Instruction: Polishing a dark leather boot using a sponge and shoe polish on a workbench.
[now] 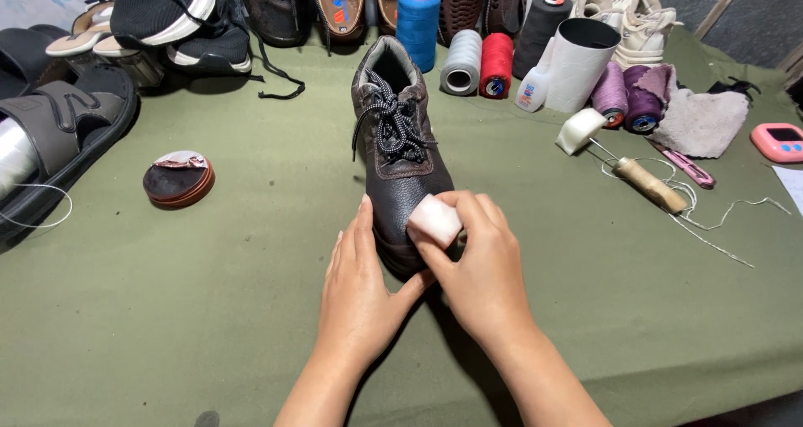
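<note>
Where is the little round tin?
In the head view, the round tin sits on the green cloth on the left side, apart from the brown shoe, just right of the grey sandal.

Olive green cloth-covered table [209,327], grey wall [753,17] behind, soft daylight

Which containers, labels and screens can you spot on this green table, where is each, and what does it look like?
Tin: left of the shoe, round, flat, brown, with torn foil on top.
Bottle: at the back by the white tube, small, white, with a coloured label.
Red spool: back centre, lying down, round label on its end.
Device: far right edge, small, pink, rounded, with a dark screen.
</note>
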